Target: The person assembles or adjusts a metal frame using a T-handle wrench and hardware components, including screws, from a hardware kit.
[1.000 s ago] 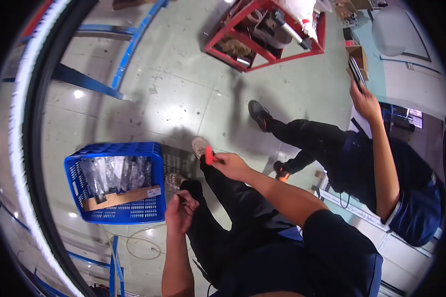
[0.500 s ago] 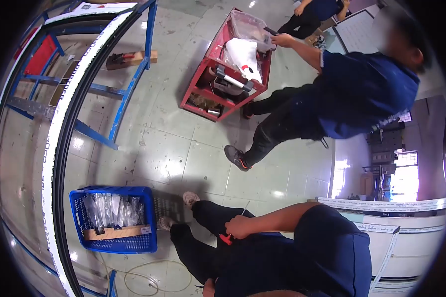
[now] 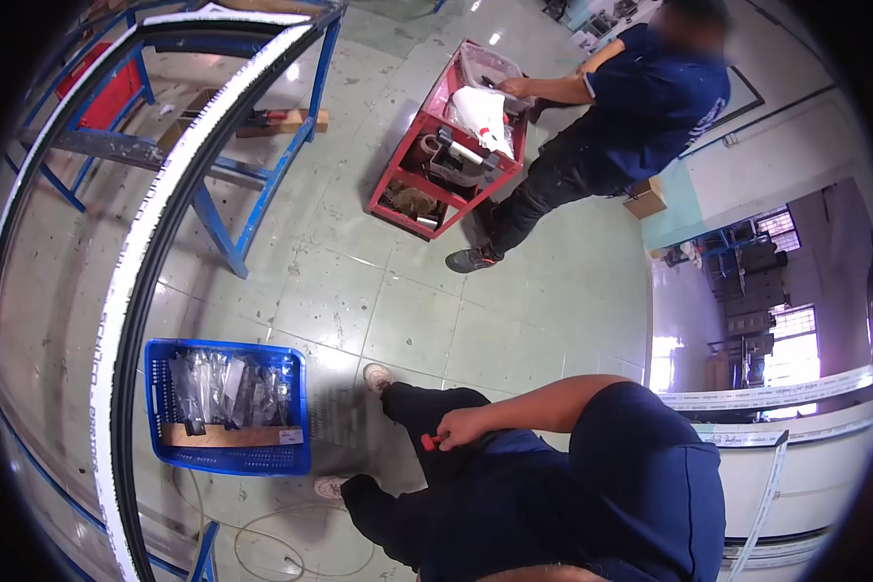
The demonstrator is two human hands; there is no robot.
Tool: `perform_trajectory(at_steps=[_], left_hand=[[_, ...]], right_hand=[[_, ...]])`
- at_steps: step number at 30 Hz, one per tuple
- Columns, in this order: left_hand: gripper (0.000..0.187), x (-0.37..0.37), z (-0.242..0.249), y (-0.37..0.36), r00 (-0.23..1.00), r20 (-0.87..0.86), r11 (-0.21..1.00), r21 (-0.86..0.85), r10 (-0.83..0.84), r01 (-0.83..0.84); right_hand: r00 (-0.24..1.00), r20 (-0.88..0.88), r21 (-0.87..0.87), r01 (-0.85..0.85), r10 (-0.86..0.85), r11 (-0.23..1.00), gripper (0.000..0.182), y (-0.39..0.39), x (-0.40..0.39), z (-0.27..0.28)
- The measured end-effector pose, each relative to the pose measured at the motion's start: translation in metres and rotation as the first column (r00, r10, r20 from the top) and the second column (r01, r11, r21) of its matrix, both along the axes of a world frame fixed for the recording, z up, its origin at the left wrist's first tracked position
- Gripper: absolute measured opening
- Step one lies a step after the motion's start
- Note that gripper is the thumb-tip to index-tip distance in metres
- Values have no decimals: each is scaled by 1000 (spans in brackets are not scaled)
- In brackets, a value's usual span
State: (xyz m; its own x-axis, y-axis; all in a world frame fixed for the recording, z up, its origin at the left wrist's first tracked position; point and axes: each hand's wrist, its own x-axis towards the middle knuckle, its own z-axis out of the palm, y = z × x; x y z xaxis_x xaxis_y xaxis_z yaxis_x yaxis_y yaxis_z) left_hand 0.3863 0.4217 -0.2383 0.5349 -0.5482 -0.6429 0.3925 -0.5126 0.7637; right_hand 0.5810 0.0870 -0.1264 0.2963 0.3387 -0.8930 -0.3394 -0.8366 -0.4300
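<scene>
My right hand point(image 3: 463, 427) is closed around a T-handle driver point(image 3: 431, 442), held near my thigh. Only the red handle shows at this moment; the shaft is hidden. My left hand is out of sight below the lower edge, though a strip of bare skin shows there by my dark blue shirt. On the floor in front of my shoes stands a blue plastic crate point(image 3: 228, 345). Inside it lie several clear plastic packets point(image 3: 231, 388) and a brown cardboard strip point(image 3: 225, 436).
A long frame point(image 3: 150, 228) with white printed film and black edging rests on a blue metal stand point(image 3: 252, 228). A co-worker point(image 3: 640, 107) reaches into a red trolley point(image 3: 417, 136) of parts. A thin hose point(image 3: 247, 529) loops on the floor. Film-taped profiles point(image 3: 766, 390) are at the right.
My view has shifted, and the co-worker now stands closer in against the trolley with an arm over its tub. My left hand has left view. The driver's shaft no longer shows.
</scene>
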Motion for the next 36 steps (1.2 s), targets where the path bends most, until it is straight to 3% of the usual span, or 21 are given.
perform_trajectory(at_steps=[1, 4, 8, 14, 26, 36], left_hand=[[52, 5, -1, 8, 1000, 24, 1000, -10, 1, -1], [51, 37, 6, 46, 994, 110, 1000, -5, -13, 14], [49, 105, 22, 65, 973, 220, 997, 5, -70, 71], [47, 230, 67, 15, 925, 356, 991, 23, -131, 132], [42, 380, 134, -107, 867, 464, 979, -2, -180, 204], [38, 385, 159, -111, 900, 410, 977, -81, -149, 199]], right_hand=[[1000, 18, 3, 2, -2, 1000, 34, 8, -6, 2], [939, 152, 101, -326, 310, 940, 36, 38, -18, 13], [895, 230, 178, -425, 382, 888, 37, 55, -22, 13], [801, 360, 140, -554, 479, 821, 37, 45, 15, 13], [904, 316, 229, -368, 289, 901, 36, -44, 50, 25], [932, 263, 235, -313, 250, 920, 36, -52, 62, 41]])
